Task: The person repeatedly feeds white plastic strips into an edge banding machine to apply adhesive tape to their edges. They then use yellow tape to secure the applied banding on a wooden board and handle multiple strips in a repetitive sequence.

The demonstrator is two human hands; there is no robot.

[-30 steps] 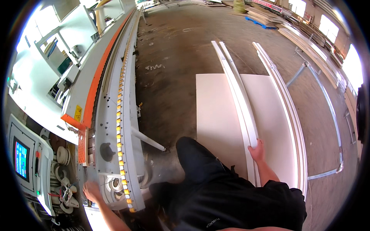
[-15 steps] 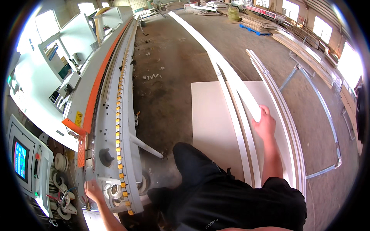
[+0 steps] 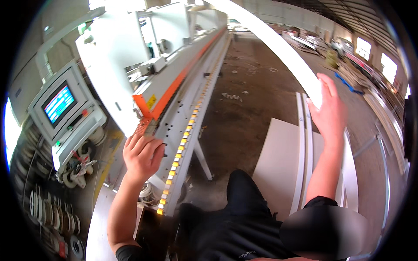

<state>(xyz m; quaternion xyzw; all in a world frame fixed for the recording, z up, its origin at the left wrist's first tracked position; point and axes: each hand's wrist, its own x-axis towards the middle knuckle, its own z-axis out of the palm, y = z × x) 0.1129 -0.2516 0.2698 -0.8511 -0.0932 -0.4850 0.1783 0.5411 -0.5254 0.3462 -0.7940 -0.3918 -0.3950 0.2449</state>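
Far left: grey control console (image 3: pixel 82 101), lit blue screen, tilted; below it, a rack of pale rolls (image 3: pixel 54 213), partly in shade.

Left hand (image 3: pixel 143 154): bare, knuckles up, fingers bent, beside the near end of an orange perforated guard (image 3: pixel 143 126); contact, and anything under the palm, cannot be told.

Long white machine (image 3: pixel 170 71): orange edge strip (image 3: pixel 180 81) running away toward the top of the view; outer edge lined with yellow rollers (image 3: pixel 184 139); slanting leg (image 3: pixel 203 161) reaching out below that edge.

Brown floor (image 3: pixel 244 119): a long open lane between the roller edge and the pale panel, a curled scrap (image 3: pixel 231 96) lying in it.

Pale panel (image 3: pixel 272 163): flat, left edge facing the lane; two narrow white lengths (image 3: pixel 300 152) upon it, side by side.

Long white strip (image 3: pixel 278 41): raised, running from the right hand up and leftward over the lane, far end beyond the upper rim.

Right hand (image 3: pixel 328 111): well apart from the left, thumb and fingers clamped about the strip's near end.

Far right: metal frame (image 3: pixel 386 174), outside the panel
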